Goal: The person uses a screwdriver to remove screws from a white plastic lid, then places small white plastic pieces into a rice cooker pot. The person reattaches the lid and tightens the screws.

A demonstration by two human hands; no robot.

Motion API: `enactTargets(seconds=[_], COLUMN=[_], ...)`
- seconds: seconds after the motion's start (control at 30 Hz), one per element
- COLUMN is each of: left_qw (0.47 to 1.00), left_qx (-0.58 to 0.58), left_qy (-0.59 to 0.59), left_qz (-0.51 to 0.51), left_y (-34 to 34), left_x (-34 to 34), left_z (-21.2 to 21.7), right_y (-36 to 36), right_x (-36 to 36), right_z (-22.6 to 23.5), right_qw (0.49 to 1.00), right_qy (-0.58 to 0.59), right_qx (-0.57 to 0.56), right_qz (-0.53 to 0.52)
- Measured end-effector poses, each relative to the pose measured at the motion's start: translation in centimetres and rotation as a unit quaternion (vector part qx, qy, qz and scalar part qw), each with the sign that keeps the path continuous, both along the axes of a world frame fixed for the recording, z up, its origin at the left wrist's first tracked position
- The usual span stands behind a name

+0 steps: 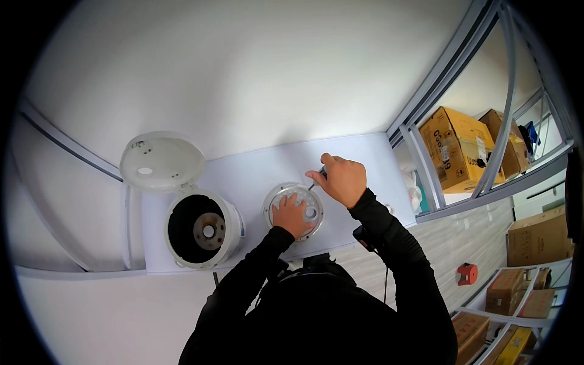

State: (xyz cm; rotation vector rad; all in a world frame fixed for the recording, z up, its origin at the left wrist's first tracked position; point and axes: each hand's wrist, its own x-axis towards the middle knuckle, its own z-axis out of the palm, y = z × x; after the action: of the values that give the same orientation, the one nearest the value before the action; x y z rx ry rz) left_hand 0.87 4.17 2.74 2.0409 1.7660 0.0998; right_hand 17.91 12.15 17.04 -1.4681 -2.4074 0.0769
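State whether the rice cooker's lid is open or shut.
Open: the lid leans back from the rice cooker, exposing its dark interior.

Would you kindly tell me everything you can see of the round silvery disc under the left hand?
The round silvery disc looks metallic and lies flat on the pale tabletop, right of the white cylindrical container. Small dark spots dot its rim; a round opening shows at right. The spread left hand rests on it, hiding much of it. A slim tool in the right hand points at its far edge; contact is unclear.
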Motion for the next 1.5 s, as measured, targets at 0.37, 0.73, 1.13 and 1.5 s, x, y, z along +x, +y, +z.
enactTargets(seconds=[0.37,0.73,1.13,1.5], left_qw=[1.0,1.0,0.999,0.998], left_qx=[-0.008,-0.012,-0.028,-0.019], left_qy=[0.007,0.011,0.008,-0.034], left_qz=[-0.002,-0.015,-0.021,-0.044], left_y=[0.2,0.2,0.5,1.0], left_x=[0.0,-0.2,-0.4,-2.1], left_z=[-0.4,-0.6,0.0,-0.9], right_y=[1.3,1.3,2.6,1.0], right_x=[-1.2,-1.8,-2.4,-2.3], right_z=[0.2,0.0,0.1,0.2], right_qw=[0.995,0.986,0.96,0.983], right_qy=[0.011,0.038,0.093,-0.005], right_qx=[0.089,0.121,0.215,0.17], right_qz=[0.041,0.108,0.156,0.071])
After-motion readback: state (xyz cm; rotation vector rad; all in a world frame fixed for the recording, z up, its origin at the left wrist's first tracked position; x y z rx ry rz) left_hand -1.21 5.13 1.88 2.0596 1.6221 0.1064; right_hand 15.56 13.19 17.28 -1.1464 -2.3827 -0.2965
